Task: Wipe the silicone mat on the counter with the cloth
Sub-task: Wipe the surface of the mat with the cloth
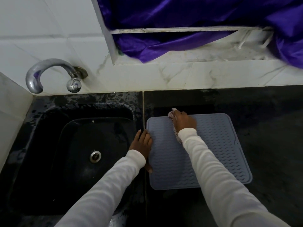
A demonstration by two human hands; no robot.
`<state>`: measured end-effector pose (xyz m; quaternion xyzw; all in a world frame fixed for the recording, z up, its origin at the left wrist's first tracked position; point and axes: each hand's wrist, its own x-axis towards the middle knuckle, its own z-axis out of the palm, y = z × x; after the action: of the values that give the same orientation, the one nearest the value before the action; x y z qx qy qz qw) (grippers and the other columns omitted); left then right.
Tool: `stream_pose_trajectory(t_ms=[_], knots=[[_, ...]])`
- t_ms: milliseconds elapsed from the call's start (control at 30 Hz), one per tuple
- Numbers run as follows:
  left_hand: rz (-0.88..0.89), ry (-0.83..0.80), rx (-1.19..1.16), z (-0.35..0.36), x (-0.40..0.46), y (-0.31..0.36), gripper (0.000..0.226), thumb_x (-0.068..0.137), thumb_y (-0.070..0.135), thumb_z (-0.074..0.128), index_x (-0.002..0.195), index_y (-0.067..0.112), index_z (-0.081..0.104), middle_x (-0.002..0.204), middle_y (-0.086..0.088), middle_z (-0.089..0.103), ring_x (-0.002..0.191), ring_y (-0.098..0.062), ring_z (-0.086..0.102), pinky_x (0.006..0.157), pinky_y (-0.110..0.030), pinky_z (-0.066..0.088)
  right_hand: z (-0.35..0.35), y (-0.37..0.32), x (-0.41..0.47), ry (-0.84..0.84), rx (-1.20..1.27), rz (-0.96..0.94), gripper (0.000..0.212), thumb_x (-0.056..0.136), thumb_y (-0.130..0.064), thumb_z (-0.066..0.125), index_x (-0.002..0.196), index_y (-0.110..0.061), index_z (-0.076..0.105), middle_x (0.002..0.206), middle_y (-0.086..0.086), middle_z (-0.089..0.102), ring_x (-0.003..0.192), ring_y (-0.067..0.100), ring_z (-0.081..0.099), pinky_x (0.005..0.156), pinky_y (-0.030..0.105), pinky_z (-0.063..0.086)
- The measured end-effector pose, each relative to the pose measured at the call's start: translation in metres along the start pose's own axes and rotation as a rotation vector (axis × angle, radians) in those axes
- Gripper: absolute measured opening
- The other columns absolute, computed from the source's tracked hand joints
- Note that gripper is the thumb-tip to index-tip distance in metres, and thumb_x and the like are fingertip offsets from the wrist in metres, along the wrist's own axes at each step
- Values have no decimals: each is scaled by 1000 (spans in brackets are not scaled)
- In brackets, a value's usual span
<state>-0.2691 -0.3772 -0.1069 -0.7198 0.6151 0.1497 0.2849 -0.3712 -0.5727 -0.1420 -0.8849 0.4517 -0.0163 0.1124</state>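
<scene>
The silicone mat [213, 145] lies flat on the dark counter [270, 128], right of centre frame. The right hand [184, 121] grips the bunched cloth [172, 114] at the mat's upper-left corner. The unwiped area extends toward lower right. The left hand [142, 143], fingers flat, presses the mat's left edge.
</scene>
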Motion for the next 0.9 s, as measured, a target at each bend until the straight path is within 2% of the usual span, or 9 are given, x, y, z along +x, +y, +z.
stream_pose_trajectory(t_ms=[133, 200, 267, 333, 433, 567, 700, 900], knots=[[9, -21, 12, -4, 0, 1, 148, 54, 88, 62, 153, 1, -3, 161, -20, -2, 149, -38, -8, 120, -51, -12, -5, -11, -4, 40, 66, 34, 44, 97, -27, 48, 140, -25, 45, 115, 15, 62, 91, 36, 65, 73, 39, 50], [30, -5, 40, -7, 3, 1, 148, 54, 88, 63, 153, 0, -2, 161, -22, 0, 149, -40, -5, 120, -51, -10, -3, -42, -12, 67, 124, -53, 36, 98, -32, 45, 133, -25, 52, 112, 13, 64, 91, 35, 65, 74, 39, 50], [60, -10, 74, -10, 4, 2, 148, 53, 88, 63, 154, 0, -1, 161, -22, 1, 149, -41, -4, 120, -52, -8, 6, -75, -20, 28, 127, -166, 31, 98, -35, 43, 126, -26, 56, 109, 10, 67, 90, 32, 66, 75, 38, 52], [60, -5, 55, -9, 6, 1, 149, 50, 88, 65, 154, 2, 1, 161, -21, 3, 149, -40, -4, 120, -51, -9, 8, -90, -24, -58, 127, -199, 33, 98, -37, 43, 128, -27, 54, 112, 9, 67, 95, 32, 65, 79, 39, 53], [81, 10, 22, -8, 4, -4, 147, 52, 87, 65, 154, 1, 3, 161, -20, 5, 149, -38, -2, 120, -48, -10, 0, -77, -16, -135, 33, -227, 36, 97, -33, 46, 133, -28, 49, 116, 11, 65, 100, 35, 64, 82, 42, 52], [71, 12, 27, -8, 2, -6, 144, 59, 88, 60, 153, 1, -5, 161, -21, -1, 149, -39, -6, 121, -49, -8, -15, -48, -7, -201, -75, -201, 39, 98, -31, 43, 137, -33, 42, 118, 14, 61, 100, 39, 62, 83, 48, 52], [69, 15, -5, -8, 2, -6, 145, 55, 87, 63, 154, 2, 1, 161, -20, 1, 149, -38, -5, 121, -49, -9, -24, -15, -3, -215, -128, -146, 40, 97, -32, 43, 138, -35, 42, 118, 14, 61, 100, 38, 62, 83, 43, 49], [60, -7, -44, -11, 3, -5, 147, 51, 83, 69, 153, 2, 1, 160, -21, 3, 149, -38, -3, 121, -50, -7, -45, 3, -3, -223, -275, -21, 41, 94, -19, 47, 135, -24, 45, 118, 15, 61, 101, 37, 62, 81, 41, 50]])
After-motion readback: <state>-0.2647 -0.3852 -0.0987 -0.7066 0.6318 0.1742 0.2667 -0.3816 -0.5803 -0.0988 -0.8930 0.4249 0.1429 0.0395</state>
